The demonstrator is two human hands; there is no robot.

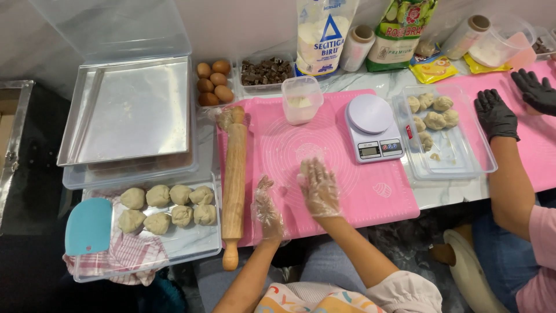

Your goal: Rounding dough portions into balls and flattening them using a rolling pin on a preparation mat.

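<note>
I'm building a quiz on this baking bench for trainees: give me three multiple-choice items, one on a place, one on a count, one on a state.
1. Where does the wooden rolling pin lie?
A. along the left edge of the pink mat
B. on the kitchen scale
C. inside the metal tray

2. How many dough balls sit in the clear tray with the checked cloth?
A. four
B. eight
C. twelve

3. What state is the platform of the kitchen scale in?
A. holds a dough ball
B. holds a bowl
C. bare

Answers:
1 A, the pin runs lengthwise down the mat's left border.
2 B, two rows of four show there.
3 C, nothing rests on its round top; the person's gloved right hand and left hand are over the mat instead.
</note>
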